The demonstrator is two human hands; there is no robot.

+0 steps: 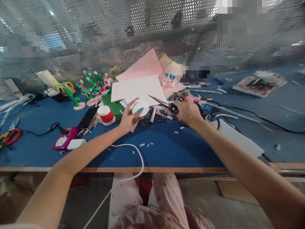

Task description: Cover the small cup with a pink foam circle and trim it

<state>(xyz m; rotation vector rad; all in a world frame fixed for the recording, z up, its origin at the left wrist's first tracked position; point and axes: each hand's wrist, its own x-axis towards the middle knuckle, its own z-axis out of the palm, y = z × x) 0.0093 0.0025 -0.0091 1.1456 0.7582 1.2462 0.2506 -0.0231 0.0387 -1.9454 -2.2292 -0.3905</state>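
Note:
A round white disc (142,108) is pinched in my left hand (128,119), its thumb lying across the face of the disc. My right hand (188,113) grips a pair of dark-handled scissors (160,101) whose blades point left, towards the disc but apart from it. Behind both hands lies a white sheet (140,87), with pink sheets (143,65) behind it. Under its left side is a green sheet (115,103). A white-and-red cup-shaped piece (106,115) stands to the left of my left hand.
Green and pink craft flowers (91,87) stand at the back left. A purple power socket (65,139) with a white plug (76,144) lies front left, near orange-handled scissors (13,136). A black cable (250,116) runs right. Scraps and a white sheet (235,136) lie around my right arm.

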